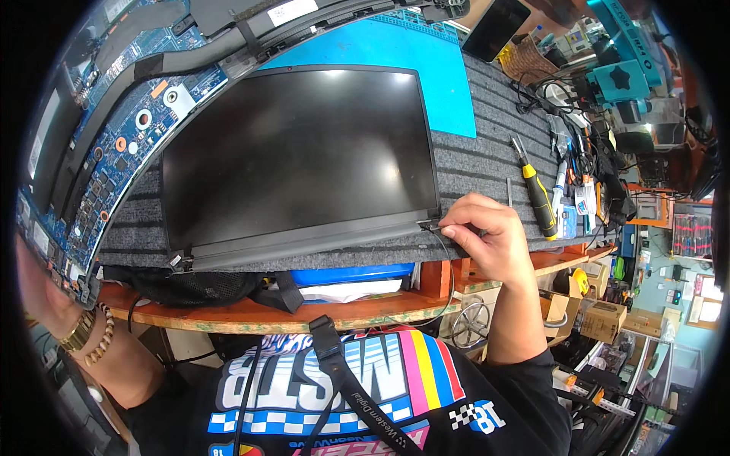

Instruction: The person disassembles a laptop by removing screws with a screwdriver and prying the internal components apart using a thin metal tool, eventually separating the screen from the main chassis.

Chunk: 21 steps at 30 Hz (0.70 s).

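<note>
A laptop screen (pixel 304 152) lies face up on a grey ribbed mat, its panel dark. At its lower right corner a small metal hinge (pixel 430 225) sticks out, and my right hand (pixel 490 235) pinches its end between thumb and fingers. A thin black cable (pixel 450 285) hangs from beside that hinge over the table edge. My left hand (pixel 44 292), partly cut off by the rim, grips the lower edge of an opened laptop base (pixel 114 152). That base is raised and tilted, showing its blue circuit board and dark heat pipe. The left fingers are hidden behind it.
A blue work mat (pixel 449 99) lies under the screen's far side. To the right rest a yellow-black screwdriver (pixel 538 197), a blue-white pen-like tool (pixel 560 182) and tangled cables. A dark phone (pixel 498 29) stands at the back. Below the wooden table edge (pixel 365 313) is a shelf with bags.
</note>
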Tool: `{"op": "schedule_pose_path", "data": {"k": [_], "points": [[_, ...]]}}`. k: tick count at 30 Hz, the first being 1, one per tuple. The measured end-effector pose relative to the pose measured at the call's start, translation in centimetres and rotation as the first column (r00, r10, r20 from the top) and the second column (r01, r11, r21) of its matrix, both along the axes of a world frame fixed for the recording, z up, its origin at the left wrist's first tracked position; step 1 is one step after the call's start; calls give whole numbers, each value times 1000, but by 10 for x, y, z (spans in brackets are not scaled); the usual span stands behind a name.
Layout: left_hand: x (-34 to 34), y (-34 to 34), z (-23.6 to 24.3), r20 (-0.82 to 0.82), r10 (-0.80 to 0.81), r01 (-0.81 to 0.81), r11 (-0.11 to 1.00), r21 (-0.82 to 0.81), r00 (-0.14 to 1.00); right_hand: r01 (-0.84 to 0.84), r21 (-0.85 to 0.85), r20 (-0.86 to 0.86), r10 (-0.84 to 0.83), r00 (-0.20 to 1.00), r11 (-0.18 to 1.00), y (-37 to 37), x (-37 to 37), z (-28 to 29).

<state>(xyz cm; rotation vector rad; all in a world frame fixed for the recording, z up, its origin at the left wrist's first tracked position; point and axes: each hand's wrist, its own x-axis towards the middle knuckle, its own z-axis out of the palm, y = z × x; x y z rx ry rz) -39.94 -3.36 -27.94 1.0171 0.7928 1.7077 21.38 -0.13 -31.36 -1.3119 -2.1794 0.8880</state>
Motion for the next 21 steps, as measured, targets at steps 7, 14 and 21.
{"op": "schedule_pose_path", "data": {"k": [7, 14, 21], "points": [[-2, -2, 0, -2, 10, -10, 1000, -4, 1000, 9, -9, -8, -10, 1000, 1000, 0, 0, 0], [-1, -4, -2, 1, 15, -15, 1000, -5, 1000, 10, -11, -8, -10, 1000, 1000, 0, -1, 0], [-1, -5, -3, -2, 20, -20, 1000, 0, 1000, 7, -16, -9, -7, 1000, 1000, 0, 0, 0]]}}
